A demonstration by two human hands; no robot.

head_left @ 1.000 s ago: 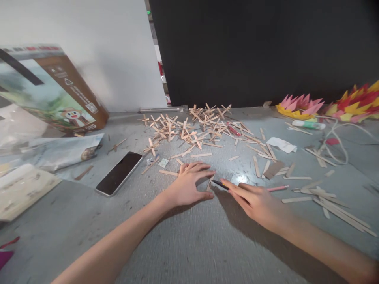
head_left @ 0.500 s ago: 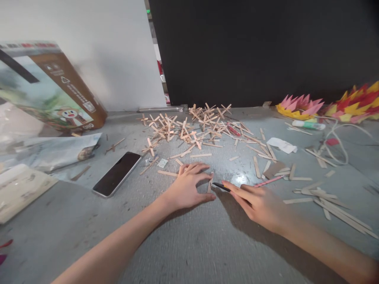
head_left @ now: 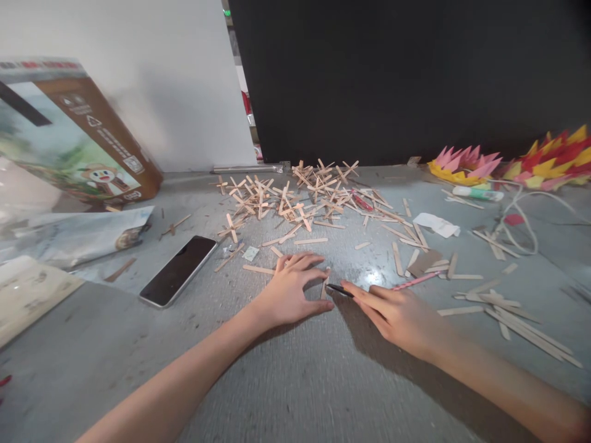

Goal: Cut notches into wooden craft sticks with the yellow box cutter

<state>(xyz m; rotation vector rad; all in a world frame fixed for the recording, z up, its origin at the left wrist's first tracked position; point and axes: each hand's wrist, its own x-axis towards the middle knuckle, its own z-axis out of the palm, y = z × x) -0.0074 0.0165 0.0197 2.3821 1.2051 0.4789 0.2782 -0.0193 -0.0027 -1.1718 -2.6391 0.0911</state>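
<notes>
My left hand (head_left: 290, 289) rests on the grey table, its thumb and index finger curved around a short wooden craft stick (head_left: 324, 288). The fingertips are at the two ends of this stick. From the other side, my right hand (head_left: 397, 314) grips a slim black tool (head_left: 340, 290), whose exact kind I cannot make out. The tool's tip points left and meets or nearly meets the stick. Another craft stick (head_left: 258, 269) lies just left of my left fingers. Beyond both hands spreads a pile of crossed craft sticks (head_left: 286, 200).
A phone (head_left: 179, 271) lies to the left, near a printed carton (head_left: 108, 141). At right are loose craft sticks (head_left: 526, 332), a pink striped stick (head_left: 418, 280), crumpled white paper (head_left: 436, 224), a glue stick (head_left: 478, 193), a white cable (head_left: 530, 227) and folded-paper pieces (head_left: 464, 165).
The whole view has shifted slightly, so things appear a little farther left. Both hands keep nearly the same pose, and the black tool's tip stays by the stick.
</notes>
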